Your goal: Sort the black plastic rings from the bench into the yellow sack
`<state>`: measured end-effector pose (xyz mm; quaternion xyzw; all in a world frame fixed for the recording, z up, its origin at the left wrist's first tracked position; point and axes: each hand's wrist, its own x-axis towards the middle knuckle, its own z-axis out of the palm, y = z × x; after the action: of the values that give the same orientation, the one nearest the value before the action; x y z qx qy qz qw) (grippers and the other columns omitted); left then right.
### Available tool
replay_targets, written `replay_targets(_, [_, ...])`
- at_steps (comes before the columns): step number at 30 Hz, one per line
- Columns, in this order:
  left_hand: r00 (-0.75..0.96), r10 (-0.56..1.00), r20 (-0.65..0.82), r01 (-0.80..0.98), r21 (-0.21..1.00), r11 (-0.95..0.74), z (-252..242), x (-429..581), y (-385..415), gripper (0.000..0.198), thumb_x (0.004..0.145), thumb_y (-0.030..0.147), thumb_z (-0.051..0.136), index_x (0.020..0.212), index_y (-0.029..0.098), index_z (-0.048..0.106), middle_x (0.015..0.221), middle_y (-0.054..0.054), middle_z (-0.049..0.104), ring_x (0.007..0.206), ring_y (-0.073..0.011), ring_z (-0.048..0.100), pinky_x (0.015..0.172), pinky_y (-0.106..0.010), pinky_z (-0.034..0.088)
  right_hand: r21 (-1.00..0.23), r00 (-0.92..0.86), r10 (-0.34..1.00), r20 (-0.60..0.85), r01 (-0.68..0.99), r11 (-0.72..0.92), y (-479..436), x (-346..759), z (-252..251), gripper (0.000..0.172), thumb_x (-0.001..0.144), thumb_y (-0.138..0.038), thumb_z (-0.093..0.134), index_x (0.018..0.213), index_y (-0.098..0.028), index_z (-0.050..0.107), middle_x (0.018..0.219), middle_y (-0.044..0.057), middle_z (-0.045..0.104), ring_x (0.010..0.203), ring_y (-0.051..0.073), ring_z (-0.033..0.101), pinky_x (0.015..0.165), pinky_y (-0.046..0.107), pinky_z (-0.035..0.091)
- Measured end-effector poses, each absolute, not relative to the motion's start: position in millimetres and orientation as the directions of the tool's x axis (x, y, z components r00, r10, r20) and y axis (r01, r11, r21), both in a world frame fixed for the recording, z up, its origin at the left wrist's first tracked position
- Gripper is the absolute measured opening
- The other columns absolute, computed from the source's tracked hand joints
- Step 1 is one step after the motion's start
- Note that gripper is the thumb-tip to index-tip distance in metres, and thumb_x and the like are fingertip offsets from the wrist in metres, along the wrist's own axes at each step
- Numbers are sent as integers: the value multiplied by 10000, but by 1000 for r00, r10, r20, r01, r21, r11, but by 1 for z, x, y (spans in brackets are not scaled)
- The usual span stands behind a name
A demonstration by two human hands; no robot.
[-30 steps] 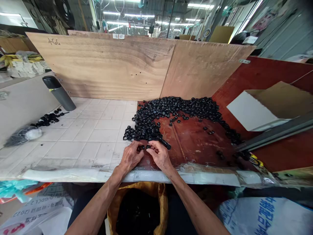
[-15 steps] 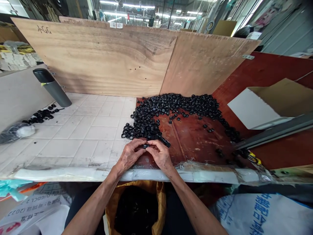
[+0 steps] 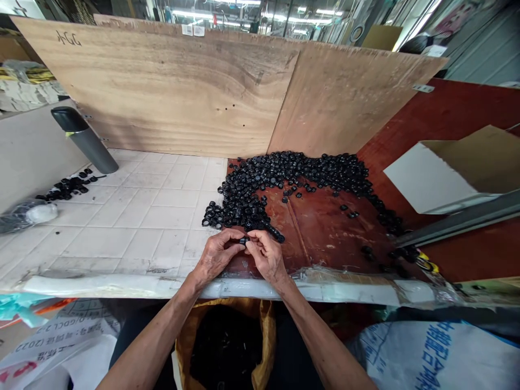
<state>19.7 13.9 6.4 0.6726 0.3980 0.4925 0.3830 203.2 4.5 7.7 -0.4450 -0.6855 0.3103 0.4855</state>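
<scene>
Near the front edge of the worktop (image 3: 101, 241), the left hand (image 3: 219, 252) pinches a small black part (image 3: 244, 240) between thumb and forefinger; the right hand's (image 3: 266, 255) fingertips adjoin it, grip unclear. Two-handed manipulation appears in hand; the next move calls for steady pinching.

Tabletop (image 3: 117, 238) is being faced with pale tiling (image 3: 174, 214) at left and a reddish-brown board (image 3: 320, 233) at right. A heap of small black parts (image 3: 260, 176) is being borne mainly by the board, a few being carried by the tiling. At far left, a grey bottle (image 3: 91, 146), loose black pieces (image 3: 67, 187) and a plastic bag (image 3: 20, 218) are being supported.
</scene>
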Motion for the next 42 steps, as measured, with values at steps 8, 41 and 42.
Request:
replay_targets(8, [257, 901, 350, 205, 891, -405, 11, 20, 13, 150, 887, 209, 732, 1036, 198, 737, 1019, -35, 773, 966, -178, 711, 946, -321, 546, -664, -155, 863, 481, 578, 475, 14, 202, -4, 410, 1060, -356, 441, 693, -222, 562, 561, 3, 576, 517, 147, 564, 584, 259, 442])
replay_targets(41, [410, 783, 467, 431, 658, -618, 15, 12, -38, 245, 998, 148, 511, 1209, 220, 614, 1136, -85, 721, 1068, -208, 709, 947, -354, 594, -964, -21, 968, -251, -88, -252, -50, 178, 28, 370, 853, -513, 643, 667, -204, 561, 413, -61, 461, 358, 91, 385, 402, 223, 324])
replay_targets(42, [445, 752, 487, 448, 606, -657, 15, 9, -47, 285, 1002, 129, 487, 1252, 221, 591, 1168, -99, 715, 1100, -216, 705, 956, -361, 597, -931, -66, 943, -326, -148, -333, -57, 176, 30, 390, 829, -521, 659, 628, -206, 545, 404, -65, 433, 351, 82, 348, 383, 219, 298])
